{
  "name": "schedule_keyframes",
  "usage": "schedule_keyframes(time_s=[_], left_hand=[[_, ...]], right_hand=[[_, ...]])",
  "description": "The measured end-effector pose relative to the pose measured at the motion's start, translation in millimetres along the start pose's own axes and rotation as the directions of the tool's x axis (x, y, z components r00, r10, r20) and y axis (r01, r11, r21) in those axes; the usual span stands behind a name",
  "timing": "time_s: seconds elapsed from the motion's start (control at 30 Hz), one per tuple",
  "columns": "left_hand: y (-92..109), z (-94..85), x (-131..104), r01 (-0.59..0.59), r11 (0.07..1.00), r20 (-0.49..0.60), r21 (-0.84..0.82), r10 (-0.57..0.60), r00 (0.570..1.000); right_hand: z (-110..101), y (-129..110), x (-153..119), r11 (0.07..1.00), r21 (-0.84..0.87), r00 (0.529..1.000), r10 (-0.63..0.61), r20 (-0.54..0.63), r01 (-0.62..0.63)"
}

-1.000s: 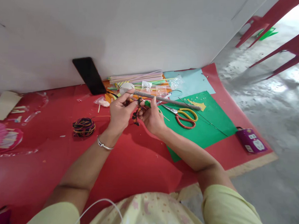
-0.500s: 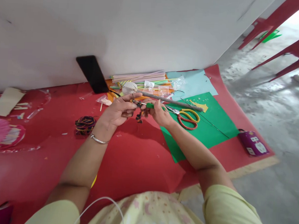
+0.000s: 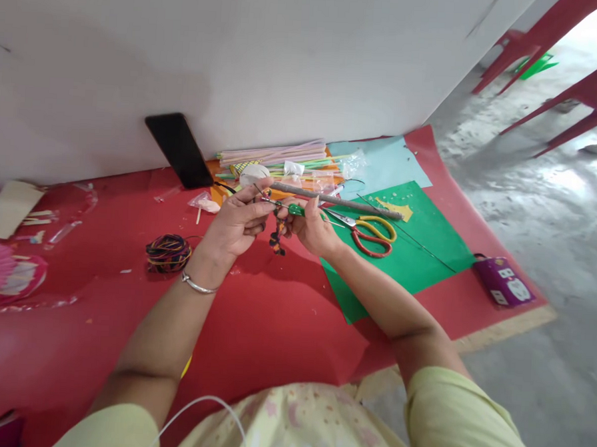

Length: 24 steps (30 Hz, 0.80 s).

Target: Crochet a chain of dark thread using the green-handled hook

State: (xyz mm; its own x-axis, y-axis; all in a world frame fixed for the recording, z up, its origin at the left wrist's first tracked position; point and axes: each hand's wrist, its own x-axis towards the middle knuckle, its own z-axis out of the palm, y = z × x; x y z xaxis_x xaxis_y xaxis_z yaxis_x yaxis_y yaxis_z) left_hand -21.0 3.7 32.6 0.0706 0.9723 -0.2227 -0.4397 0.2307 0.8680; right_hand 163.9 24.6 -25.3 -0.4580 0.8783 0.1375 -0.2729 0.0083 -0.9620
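My right hand (image 3: 314, 226) is closed around a crochet hook with a green handle (image 3: 296, 210); its thin metal shaft points left toward my other hand. A small crocheted piece of dark, orange and purple yarn (image 3: 278, 237) hangs between the hands. My left hand (image 3: 241, 215) pinches the top of this piece, with yarn at its fingertips. Left of that wrist, on the red table covering, lies a bundle of multicoloured yarn (image 3: 168, 253). Some of the hook's tip is hidden among the stitches and fingers.
Scissors with yellow and red handles (image 3: 372, 235) lie on green paper (image 3: 410, 276), just right of my right hand. Behind them are a grey stick (image 3: 340, 200) and pastel pipe cleaners (image 3: 272, 154). A phone (image 3: 179, 149) leans on the wall. A purple packet (image 3: 503, 281) sits at the right edge.
The crocheted piece hangs slightly lower and is turned a little. Both hands stay close together, with small finger shifts. The view has moved slightly.
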Motion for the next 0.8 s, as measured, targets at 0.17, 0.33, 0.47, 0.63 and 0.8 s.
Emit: schedule_keyframes(time_s=[0.17, 0.33, 0.47, 0.63, 0.8], left_hand=[[2.6, -4.2, -0.4, 0.031, 0.999, 0.02, 0.038, -0.032, 0.999], [4.4, -13.2, 1.9, 0.08, 0.994, 0.06, 0.073, -0.084, 0.995], [6.8, -15.5, 2.5, 0.115, 0.992, 0.094, 0.048, -0.12, 0.988], [12.8, -12.0, 0.6, 0.212, 0.977, 0.09, -0.016, -0.21, 0.974], [17.3, -9.7, -1.6, 0.312, 0.947, 0.11, -0.073, -0.303, 0.947]], right_hand=[[-14.4, -4.3, 0.8, 0.973, -0.197, 0.991, -0.11, 0.073, 0.123], [-23.2, -25.2, 0.5, 0.915, -0.333, 0.968, -0.176, 0.179, 0.227], [-30.2, -32.3, 2.6, 0.868, -0.374, 0.936, -0.242, 0.256, 0.327], [-35.7, -23.3, 7.0, 0.722, -0.427, 0.839, -0.466, 0.281, 0.544], [-35.7, -21.8, 6.8, 0.607, -0.459, 0.759, -0.559, 0.334, 0.649]])
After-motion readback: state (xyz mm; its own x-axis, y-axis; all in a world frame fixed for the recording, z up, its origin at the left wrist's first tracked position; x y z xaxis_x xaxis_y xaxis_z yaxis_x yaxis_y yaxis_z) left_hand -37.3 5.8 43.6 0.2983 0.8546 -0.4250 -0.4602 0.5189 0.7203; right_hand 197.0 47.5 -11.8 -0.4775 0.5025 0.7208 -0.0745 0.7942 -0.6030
